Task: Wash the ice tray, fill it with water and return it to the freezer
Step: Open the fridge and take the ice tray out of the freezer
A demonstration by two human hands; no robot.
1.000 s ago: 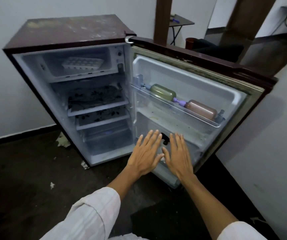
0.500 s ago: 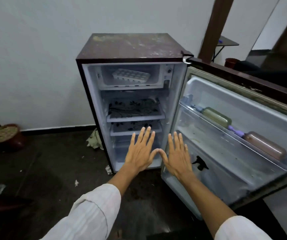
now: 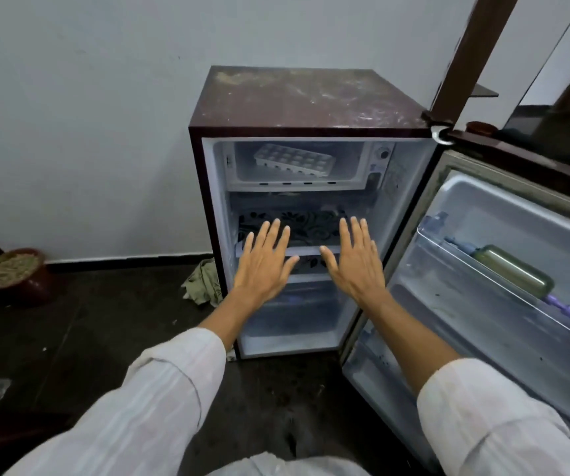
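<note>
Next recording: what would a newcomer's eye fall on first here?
The left hand and right hand spread open side by side, holding nothing, before a small maroon fridge whose door stands open to the right. The white ice tray lies in the freezer compartment at the top; a green bottle lies in the door shelf.
</note>
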